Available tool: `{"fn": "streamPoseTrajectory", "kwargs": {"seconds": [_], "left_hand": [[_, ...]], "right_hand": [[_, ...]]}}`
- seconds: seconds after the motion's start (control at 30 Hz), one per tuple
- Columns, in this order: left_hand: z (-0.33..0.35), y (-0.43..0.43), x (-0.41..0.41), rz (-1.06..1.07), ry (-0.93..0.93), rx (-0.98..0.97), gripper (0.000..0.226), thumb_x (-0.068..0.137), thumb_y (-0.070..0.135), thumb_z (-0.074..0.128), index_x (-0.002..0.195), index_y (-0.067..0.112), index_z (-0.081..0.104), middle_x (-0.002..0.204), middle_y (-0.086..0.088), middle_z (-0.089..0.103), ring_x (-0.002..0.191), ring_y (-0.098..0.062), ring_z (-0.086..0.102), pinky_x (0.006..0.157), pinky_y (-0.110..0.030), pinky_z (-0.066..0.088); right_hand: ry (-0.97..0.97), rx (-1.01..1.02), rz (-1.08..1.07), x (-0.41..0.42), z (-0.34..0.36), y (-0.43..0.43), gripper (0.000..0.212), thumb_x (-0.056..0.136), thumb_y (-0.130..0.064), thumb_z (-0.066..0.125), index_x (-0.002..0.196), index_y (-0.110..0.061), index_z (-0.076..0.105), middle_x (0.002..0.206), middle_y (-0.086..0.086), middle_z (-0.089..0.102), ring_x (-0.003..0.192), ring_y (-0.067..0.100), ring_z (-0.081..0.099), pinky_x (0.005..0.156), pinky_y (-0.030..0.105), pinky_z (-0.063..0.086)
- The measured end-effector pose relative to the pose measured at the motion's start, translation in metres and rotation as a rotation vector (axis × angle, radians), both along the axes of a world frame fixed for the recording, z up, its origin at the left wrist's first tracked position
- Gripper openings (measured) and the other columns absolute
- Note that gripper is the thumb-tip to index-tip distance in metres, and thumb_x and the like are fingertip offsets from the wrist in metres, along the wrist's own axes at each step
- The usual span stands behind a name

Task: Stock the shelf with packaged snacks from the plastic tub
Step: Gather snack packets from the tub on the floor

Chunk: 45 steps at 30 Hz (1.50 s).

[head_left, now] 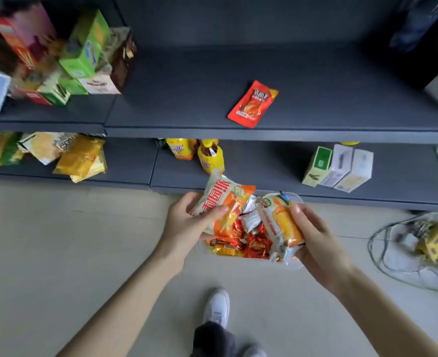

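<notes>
The clear plastic tub (295, 198) sits on the pale floor (58, 228) right against the foot of the shelf (187, 104), between the person's two hands. Inside it lies a jumble of small snacks: red foil-wrapped pieces (257, 247), orange packets (225, 251) along the near edge, and a few little silver sachets (250, 220) in the middle.

The left hand (187, 222) grips a white-and-orange snack bag (223, 199) at the tub's nine o'clock side, thumb on top and fingers curled under it, the bag tilted up toward the shelf. The right hand (315, 235) is at three o'clock, fingers wrapped round a long pale packet with an orange cake picture (279, 222), which lies slanted over the tub's right half.

At twelve o'clock from the tub, on the upper board, a single red packet (253, 104) lies flat near the front edge, well apart from anything else. Toward ten o'clock that board carries a leaning cluster of boxes, a green carton (86, 47) the plainest among them; the rest are blurred.

On the lower board (405, 181), just beyond the tub, stand yellow bottles (210, 158). At two o'clock three pale boxes (339, 166) lean together, and at ten o'clock yellow bags (81, 158) are piled.

At three o'clock on the floor lies a tangle of cables round a yellow device (434, 240). At six o'clock is the person's white shoe (217, 307).
</notes>
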<state>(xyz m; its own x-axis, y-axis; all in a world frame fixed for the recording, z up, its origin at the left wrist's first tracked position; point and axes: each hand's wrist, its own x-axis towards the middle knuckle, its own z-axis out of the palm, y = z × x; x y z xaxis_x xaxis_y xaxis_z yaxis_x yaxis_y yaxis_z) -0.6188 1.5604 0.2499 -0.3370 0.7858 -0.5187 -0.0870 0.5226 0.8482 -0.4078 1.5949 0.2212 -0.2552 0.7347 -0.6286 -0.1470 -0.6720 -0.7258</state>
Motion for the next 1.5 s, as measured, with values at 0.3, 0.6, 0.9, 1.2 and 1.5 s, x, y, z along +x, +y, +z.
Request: {"fn": "streamPoseTrajectory", "kwargs": {"seconds": [0.3,0.6,0.9,1.2,1.5], "left_hand": [[0.157,-0.011,-0.01,-0.098,-0.168,0.154,0.051,0.069,0.017,0.077,0.116,0.02,0.061,0.103,-0.002,0.073,0.095,-0.021,0.071,0.077,-0.034,0.059],[0.222,0.052,-0.039,0.192,-0.12,0.345,0.043,0.068,0.017,0.075,0.109,0.015,0.063,0.099,0.0,0.074,0.087,-0.015,0.072,0.064,-0.026,0.057],[0.232,0.177,-0.058,0.098,-0.002,0.526,0.021,0.081,0.01,0.073,0.094,0.025,0.065,0.094,0.006,0.074,0.09,-0.009,0.07,0.07,-0.025,0.059],[0.223,0.272,-0.078,0.066,0.082,0.564,0.025,0.084,0.006,0.069,0.101,0.024,0.066,0.099,0.006,0.073,0.092,-0.006,0.069,0.069,-0.022,0.059],[0.205,0.31,-0.063,-0.02,0.066,0.504,0.024,0.085,0.003,0.068,0.1,0.021,0.064,0.096,0.006,0.072,0.09,-0.008,0.069,0.071,-0.025,0.059]], "right_hand": [[0.176,0.207,0.239,0.017,0.185,0.022,0.053,0.066,-0.009,0.078,0.116,-0.018,0.062,0.101,0.01,0.067,0.09,0.024,0.065,0.082,0.036,0.058],[-0.17,0.573,0.122,-0.001,0.283,0.098,0.075,0.037,-0.036,0.094,0.103,-0.022,0.063,0.092,0.004,0.073,0.078,0.022,0.071,0.066,0.028,0.056],[-0.289,0.694,-0.111,-0.032,0.285,0.215,0.039,0.072,-0.008,0.076,0.107,-0.023,0.065,0.096,-0.004,0.072,0.085,0.015,0.067,0.073,0.034,0.051],[-0.352,0.63,-0.198,-0.041,0.258,0.287,0.037,0.074,-0.007,0.077,0.108,-0.014,0.061,0.097,0.002,0.073,0.089,0.016,0.07,0.071,0.025,0.056],[-0.3,0.641,-0.2,-0.026,0.25,0.306,0.04,0.074,-0.015,0.07,0.112,-0.014,0.06,0.102,0.004,0.073,0.093,0.016,0.07,0.08,0.022,0.056]]}}
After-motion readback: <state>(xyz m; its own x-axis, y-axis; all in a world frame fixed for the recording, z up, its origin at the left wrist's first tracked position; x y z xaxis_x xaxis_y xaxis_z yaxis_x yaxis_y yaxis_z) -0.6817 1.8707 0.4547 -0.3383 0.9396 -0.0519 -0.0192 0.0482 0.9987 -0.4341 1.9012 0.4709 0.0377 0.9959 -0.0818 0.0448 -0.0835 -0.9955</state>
